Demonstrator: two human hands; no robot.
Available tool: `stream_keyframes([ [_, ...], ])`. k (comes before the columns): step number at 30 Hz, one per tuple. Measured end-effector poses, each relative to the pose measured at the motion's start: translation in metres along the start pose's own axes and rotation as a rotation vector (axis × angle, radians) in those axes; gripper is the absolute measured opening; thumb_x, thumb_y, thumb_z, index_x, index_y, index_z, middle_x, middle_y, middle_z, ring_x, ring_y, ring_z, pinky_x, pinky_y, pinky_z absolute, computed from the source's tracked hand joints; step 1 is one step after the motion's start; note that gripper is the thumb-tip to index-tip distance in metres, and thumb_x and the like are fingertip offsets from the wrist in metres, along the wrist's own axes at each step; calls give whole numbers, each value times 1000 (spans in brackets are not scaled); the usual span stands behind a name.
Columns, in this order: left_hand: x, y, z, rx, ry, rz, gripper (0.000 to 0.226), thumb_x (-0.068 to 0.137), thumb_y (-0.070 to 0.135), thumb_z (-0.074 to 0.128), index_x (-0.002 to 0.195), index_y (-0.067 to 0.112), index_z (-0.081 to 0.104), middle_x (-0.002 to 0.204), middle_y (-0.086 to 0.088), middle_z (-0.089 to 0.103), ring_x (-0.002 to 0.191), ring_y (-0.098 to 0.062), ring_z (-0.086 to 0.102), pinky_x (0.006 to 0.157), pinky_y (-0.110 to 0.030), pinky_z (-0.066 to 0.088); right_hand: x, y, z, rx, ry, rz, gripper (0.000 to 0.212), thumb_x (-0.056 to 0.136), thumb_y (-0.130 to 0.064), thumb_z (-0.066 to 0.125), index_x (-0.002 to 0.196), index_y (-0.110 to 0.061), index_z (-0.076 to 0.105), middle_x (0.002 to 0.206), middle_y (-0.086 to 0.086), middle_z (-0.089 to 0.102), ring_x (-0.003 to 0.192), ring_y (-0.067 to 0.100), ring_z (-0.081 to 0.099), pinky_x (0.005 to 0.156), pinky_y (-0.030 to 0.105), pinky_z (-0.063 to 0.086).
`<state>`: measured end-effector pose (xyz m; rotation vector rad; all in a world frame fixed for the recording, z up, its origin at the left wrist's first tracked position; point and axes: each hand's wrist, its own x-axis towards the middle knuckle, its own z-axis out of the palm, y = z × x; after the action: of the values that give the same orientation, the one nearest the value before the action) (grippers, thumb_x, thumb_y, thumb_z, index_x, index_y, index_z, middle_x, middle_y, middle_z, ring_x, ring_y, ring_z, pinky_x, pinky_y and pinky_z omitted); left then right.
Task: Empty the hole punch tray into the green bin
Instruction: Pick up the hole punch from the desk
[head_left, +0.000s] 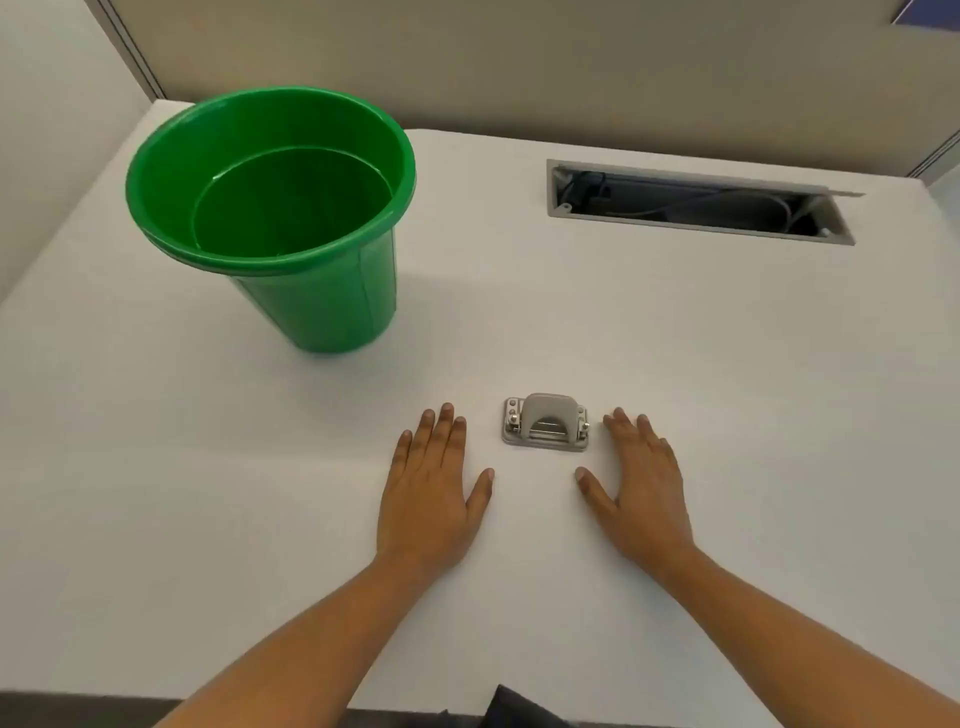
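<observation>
A small grey hole punch (545, 425) sits upright on the white desk (675, 338), near the middle. My left hand (434, 491) lies flat on the desk just left of it, fingers spread, holding nothing. My right hand (641, 488) lies flat just right of the punch, also holding nothing; its fingertips are close to the punch's right end. Neither hand touches the punch. The green bin (270, 208) stands upright at the back left of the desk, its inside looking bare.
An open cable slot (696, 202) with wires inside is cut into the desk at the back right. Beige partition walls rise behind and to the left. The desk's front edge runs along the bottom, with something dark (514, 709) below it.
</observation>
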<state>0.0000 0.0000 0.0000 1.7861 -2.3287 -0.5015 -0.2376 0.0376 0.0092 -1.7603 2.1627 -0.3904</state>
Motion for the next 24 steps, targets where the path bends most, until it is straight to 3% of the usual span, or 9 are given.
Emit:
stream_keyframes([
  [5, 4, -4, 4, 19, 43, 24, 69, 96, 53, 30, 153, 13, 28, 164, -3, 19, 152, -19, 12, 123, -40, 11, 18, -28, -3, 359, 41, -15, 53, 93, -37, 59, 141, -17, 48, 154, 5, 43, 145, 20, 33, 118, 40, 27],
  [9, 4, -7, 4, -25, 34, 35, 68, 95, 50, 36, 151, 13, 32, 163, -3, 21, 151, -20, 14, 123, -38, 8, 36, -41, -4, 346, 53, 22, 45, 89, -29, 66, 129, -12, 55, 131, 4, 61, 119, 21, 56, 96, 18, 38],
  [11, 6, -6, 1, -107, 16, 28, 66, 94, 47, 42, 151, 15, 32, 163, -2, 22, 152, -19, 12, 122, -36, 4, 44, -46, -8, 372, 45, 86, 38, 85, -25, 71, 119, -10, 61, 115, 0, 63, 102, 16, 57, 78, 2, 37],
  [13, 8, -3, -6, -232, 3, 19, 63, 94, 43, 47, 150, 16, 33, 163, 0, 24, 151, -17, 12, 122, -35, 4, 48, -50, -14, 416, 9, 112, 32, 83, -23, 74, 111, -11, 65, 104, -2, 65, 91, 13, 57, 71, -2, 38],
  [15, 13, 2, -17, -363, 12, 14, 61, 93, 41, 53, 148, 18, 37, 162, 2, 27, 150, -14, 15, 121, -32, 12, 50, -53, -18, 426, -39, 91, 24, 83, -23, 74, 104, -14, 69, 99, -2, 69, 84, 11, 60, 72, 6, 43],
  [18, 23, 9, -37, -482, -15, 24, 68, 89, 47, 60, 148, 24, 36, 162, 6, 26, 149, -12, 20, 118, -32, 22, 50, -63, -25, 416, -134, 66, 13, 82, -23, 74, 90, -14, 69, 95, 0, 72, 82, 16, 65, 73, 35, 59],
  [21, 33, 13, -59, -628, -106, 42, 78, 82, 52, 67, 148, 28, 34, 157, 7, 36, 140, -12, 37, 113, -32, 35, 49, -77, -36, 453, -238, 39, 11, 81, -24, 74, 85, -15, 68, 96, 2, 75, 79, 18, 69, 69, 36, 61],
  [24, 43, 9, -81, -666, -237, 56, 75, 76, 50, 74, 141, 29, 44, 129, 6, 62, 114, -13, 60, 93, -32, 52, 48, -93, -51, 532, -323, 32, 11, 81, -20, 72, 80, -12, 65, 90, 12, 77, 73, 20, 70, 60, 31, 57],
])
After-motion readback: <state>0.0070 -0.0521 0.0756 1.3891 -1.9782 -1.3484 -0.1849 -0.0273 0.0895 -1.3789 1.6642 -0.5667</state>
